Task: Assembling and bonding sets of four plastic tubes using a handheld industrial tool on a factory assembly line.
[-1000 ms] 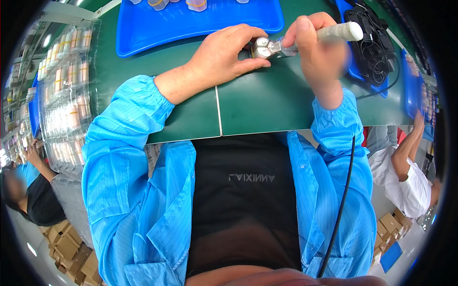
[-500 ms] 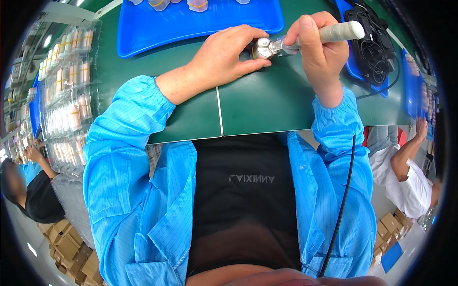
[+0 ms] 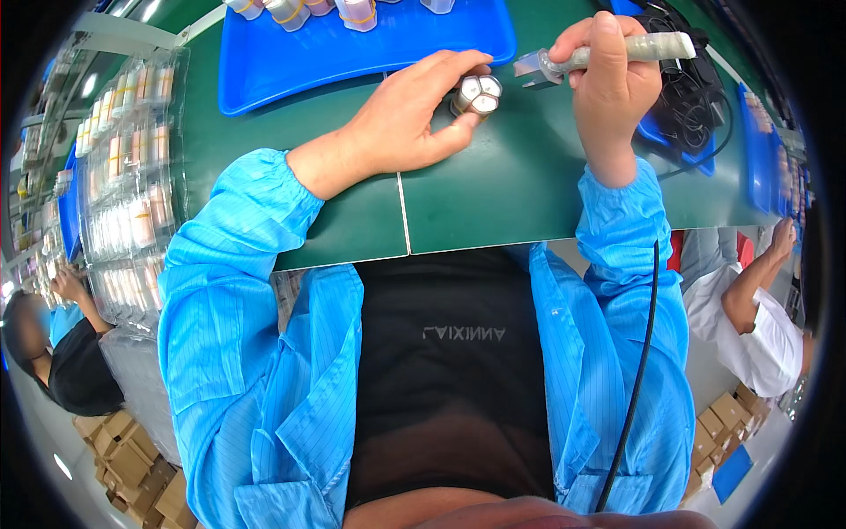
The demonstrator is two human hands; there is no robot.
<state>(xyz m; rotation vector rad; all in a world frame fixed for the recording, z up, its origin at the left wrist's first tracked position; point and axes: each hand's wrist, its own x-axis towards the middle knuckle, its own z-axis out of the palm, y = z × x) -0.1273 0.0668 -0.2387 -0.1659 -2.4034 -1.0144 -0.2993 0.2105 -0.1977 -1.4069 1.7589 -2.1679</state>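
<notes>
My left hand [image 3: 397, 115] curves round a bundle of three cylindrical cells [image 3: 478, 95], which stands upright with its pale round ends facing up. Thumb and fingers are at either side of the bundle; part of its side is hidden by them. In my right hand [image 3: 608, 97] is a hand tool with a thick, whitish wrapped handle [image 3: 648, 48] and a partly clear, forked-looking tip [image 3: 536, 70]. The fingers are closed round the handle. The tip points left and stands apart from the cells, a little to their upper right.
Beyond my left hand lies a blue tray [image 3: 291, 84] with several wrapped cell bundles [image 3: 357, 12]. Black cables [image 3: 687, 110] lie over another blue tray at the right. Clear plastic trays of bundles [image 3: 132, 159] are stacked at the left. Other people sit on both sides.
My right hand has drawn the tool up and right, so its tip has come off the cells. The left hand and bundle have shifted slightly left.
</notes>
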